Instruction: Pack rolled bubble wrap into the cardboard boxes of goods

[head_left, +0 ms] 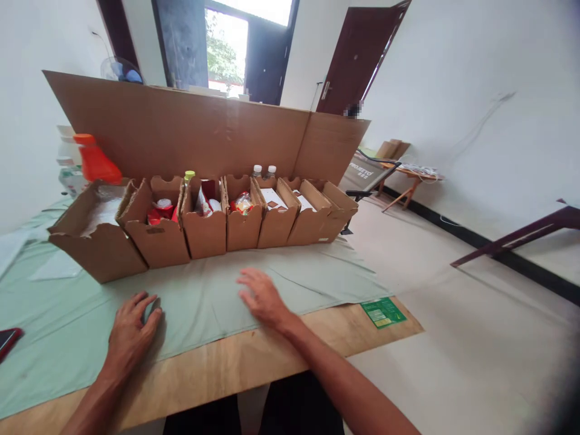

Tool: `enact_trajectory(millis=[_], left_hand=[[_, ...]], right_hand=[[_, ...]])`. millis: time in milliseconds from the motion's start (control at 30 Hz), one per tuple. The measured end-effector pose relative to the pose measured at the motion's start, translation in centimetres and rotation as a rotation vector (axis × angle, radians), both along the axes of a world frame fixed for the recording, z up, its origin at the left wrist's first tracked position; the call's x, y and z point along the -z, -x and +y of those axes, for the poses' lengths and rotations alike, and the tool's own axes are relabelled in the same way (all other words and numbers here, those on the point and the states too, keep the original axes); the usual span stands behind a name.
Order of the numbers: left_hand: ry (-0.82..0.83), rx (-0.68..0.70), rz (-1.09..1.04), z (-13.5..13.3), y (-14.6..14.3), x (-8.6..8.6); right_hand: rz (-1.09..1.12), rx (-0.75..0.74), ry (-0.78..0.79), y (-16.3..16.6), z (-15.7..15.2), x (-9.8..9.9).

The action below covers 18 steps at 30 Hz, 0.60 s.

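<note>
My left hand (135, 329) rests on the pale green cloth (194, 314), fingers apart and bent a little, holding nothing. To its right, my right hand (261, 296) is over the same cloth with its fingers loosely spread and nothing in them. Beyond both hands stands a row of several open cardboard bins (203, 235). The leftmost holds clear plastic packaging (104, 208). Others hold a red packet (159, 212), a red and white packet (206, 202), a colourful wrapped item (242, 204) and white boxes (273, 199).
A tall cardboard panel (190, 130) stands behind the bins. Bottles, one an orange bottle (97, 160), are behind the row. A phone (9, 341) lies at the left edge. On the table's bare wood at right is a green card (383, 312). A folding chair (367, 175) stands beyond.
</note>
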<state>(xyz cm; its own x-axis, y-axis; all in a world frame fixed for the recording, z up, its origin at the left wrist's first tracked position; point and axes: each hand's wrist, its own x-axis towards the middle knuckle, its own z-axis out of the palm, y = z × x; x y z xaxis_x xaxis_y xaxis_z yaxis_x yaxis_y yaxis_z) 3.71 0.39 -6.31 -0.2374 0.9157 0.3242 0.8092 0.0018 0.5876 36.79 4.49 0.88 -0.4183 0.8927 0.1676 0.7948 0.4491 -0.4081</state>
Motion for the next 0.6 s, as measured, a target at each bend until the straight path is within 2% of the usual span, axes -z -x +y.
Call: enact_trajectory(millis=[67,100,167,233,300,333,400,433,533,600], left_hand=[[0.037,0.027,0.145,0.1,-0.7,0.4],[0.045,0.047,0.209,0.2,-1.3,0.5],[0.006,0.111,0.28,1.0,-3.2,0.5],[-0.074,0.205,0.304,2.3,-5.8,0.1],[-0.135,0.303,0.311,4.1,-9.1,-0.5],[-0.147,0.342,0.313,5.0,-10.8,-0.8],[-0.153,0.4,0.323,6.6,-14.2,-1.0],[-0.15,0.425,0.336,7.3,-15.8,-0.8],[-0.169,0.502,0.42,8.0,-18.8,0.8],[-0.246,0.557,0.502,7.9,-19.3,2.4]], right_hand=[[-0.043,0.206,-0.003,-5.2,1.6,-0.2],[-0.065,0.292,0.002,-7.5,1.4,0.1],[-0.104,0.414,0.022,-10.9,-0.8,1.0],[-0.131,0.428,0.062,-13.0,-4.6,1.8],[-0.131,0.302,0.128,-14.5,-8.2,1.5],[-0.11,0.218,0.167,-15.3,-9.2,0.6],[-0.031,0.118,0.242,-17.3,-9.1,-2.9],[0.01,0.14,0.271,-18.7,-7.9,-5.3],[0.035,0.307,0.14,-23.3,-0.8,-13.6],[-0.085,0.454,0.001,-26.2,5.1,-18.2]])
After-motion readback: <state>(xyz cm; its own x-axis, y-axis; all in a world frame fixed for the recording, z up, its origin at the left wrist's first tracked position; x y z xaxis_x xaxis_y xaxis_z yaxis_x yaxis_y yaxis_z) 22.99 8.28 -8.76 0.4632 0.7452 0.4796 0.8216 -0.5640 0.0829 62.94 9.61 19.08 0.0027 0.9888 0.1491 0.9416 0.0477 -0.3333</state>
